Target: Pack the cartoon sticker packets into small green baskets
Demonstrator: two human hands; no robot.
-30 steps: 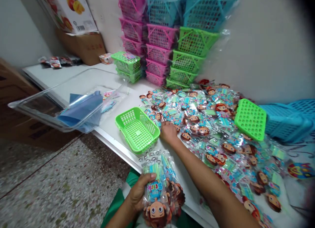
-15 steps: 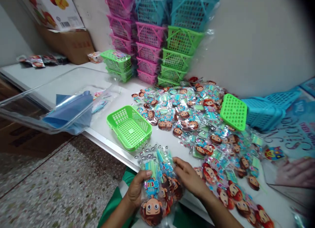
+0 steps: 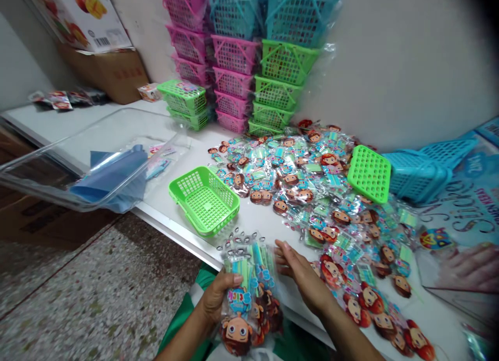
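Observation:
My left hand (image 3: 219, 297) grips a bunch of clear plastic packets (image 3: 238, 327) near the table's front edge, thumb on the front one. Each packet shows a cartoon head at the bottom, green and blue sticks inside, and a hole at the top. To the right of the bunch, my right hand (image 3: 298, 270) is open with its fingers stretched, close to the packets' edge; whether the fingertips touch it I cannot tell. Just beyond them stands an open green plastic basket (image 3: 206, 197) with nothing in it. A large pile of similar packets (image 3: 290, 179) spreads over the table to the right.
Tall stacks of pink baskets (image 3: 234, 77), green baskets (image 3: 276, 93) and blue baskets (image 3: 302, 17) stand against the wall. A green perforated basket (image 3: 370, 173) lies beside nested blue baskets (image 3: 419, 176). At the left, a clear plastic tub (image 3: 78, 207) overhangs the table edge.
My right hand has let go of the bunch's right side, and its fingers have straightened. The left hand keeps its grip, and the packets sit closer together.

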